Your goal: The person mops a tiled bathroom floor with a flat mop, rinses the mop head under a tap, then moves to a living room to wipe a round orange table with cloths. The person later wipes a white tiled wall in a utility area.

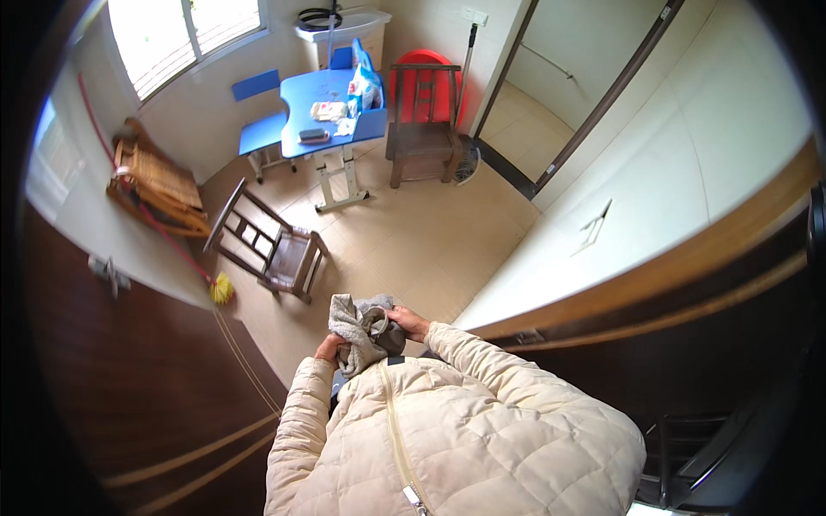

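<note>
Both my hands grip a crumpled bundle of grey cloth (353,332) in front of my cream quilted jacket, near the bottom middle of the view. My left hand (329,347) holds its lower left side, where the fabric is pale and looks fluffy. At the upper right of the bundle, my right hand (408,322) pinches the folds, beside a darker grey, smoother part (390,338). The cloth hides some of my fingers. Beneath the bundle lies tiled floor.
An open brown door (148,361) stands at left. Ahead are a small wooden chair (293,258), a blue desk (310,87) bearing packets, another wooden chair (423,138) before a red basin (400,84), and a folded wooden recliner (161,177). A yellow-headed brush (222,288) rests near the door.
</note>
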`<state>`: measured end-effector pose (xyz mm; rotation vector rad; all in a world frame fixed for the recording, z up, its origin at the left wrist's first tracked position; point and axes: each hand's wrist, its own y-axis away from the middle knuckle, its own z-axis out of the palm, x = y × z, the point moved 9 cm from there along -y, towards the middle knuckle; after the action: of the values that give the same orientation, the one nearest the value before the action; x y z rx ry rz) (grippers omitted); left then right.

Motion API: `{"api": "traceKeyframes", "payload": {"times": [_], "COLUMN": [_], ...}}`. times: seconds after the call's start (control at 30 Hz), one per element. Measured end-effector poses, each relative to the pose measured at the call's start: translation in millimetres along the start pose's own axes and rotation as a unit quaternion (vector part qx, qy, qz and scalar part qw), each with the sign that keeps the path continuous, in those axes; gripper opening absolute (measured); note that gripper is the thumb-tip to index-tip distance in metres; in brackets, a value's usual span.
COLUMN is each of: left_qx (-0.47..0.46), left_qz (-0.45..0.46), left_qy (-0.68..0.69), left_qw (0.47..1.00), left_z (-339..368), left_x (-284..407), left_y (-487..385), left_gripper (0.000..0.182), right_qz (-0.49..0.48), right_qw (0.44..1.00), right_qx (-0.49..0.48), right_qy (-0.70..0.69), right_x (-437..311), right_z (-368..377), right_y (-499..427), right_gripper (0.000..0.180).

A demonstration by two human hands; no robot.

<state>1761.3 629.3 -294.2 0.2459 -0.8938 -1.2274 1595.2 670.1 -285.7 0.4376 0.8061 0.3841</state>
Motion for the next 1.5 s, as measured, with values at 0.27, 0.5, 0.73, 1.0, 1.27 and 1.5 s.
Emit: {"api": "traceKeyframes", "payload": {"times": [0.27, 0.5, 0.73, 1.0, 1.27, 1.5], "left_qx": [-0.003, -0.107, -0.141, -0.063, -0.085, -0.075], "left_qz": [-0.079, -0.072, -0.02, 0.042, 0.069, 0.1], "left_qy": [-0.091, -0.246, -0.304, -0.292, -0.291, -0.228], "left_qw": [0.993, 0.961, 0.942, 0.953, 0.951, 0.966], "left_z": [108, 227, 329, 408, 445, 499], "left_x": [152, 224, 326, 417, 477, 525], "left_y": [-151, -275, -426, -559, -679, -790], "left_gripper": [0.031, 0.036, 0.045, 0.038, 0.045, 0.042], "right_qz": [-0.156, -0.095, -0.129, -0.187, -0.468, -0.41], "right_qw": [0.982, 0.965, 0.945, 0.901, 0.645, 0.707], "right_qx": [0.102, 0.222, 0.3, 0.343, 0.451, 0.374], "right_qy": [-0.033, -0.107, -0.038, 0.19, 0.403, 0.438], "right_x": [-188, -254, -399, -679, -1019, -1164], "right_z": [-58, -174, -352, -464, -476, -514], "right_y": [-42, -29, -68, -136, -213, -289], "right_gripper": [0.042, 0.06, 0.04, 0.029, 0.078, 0.068]}}
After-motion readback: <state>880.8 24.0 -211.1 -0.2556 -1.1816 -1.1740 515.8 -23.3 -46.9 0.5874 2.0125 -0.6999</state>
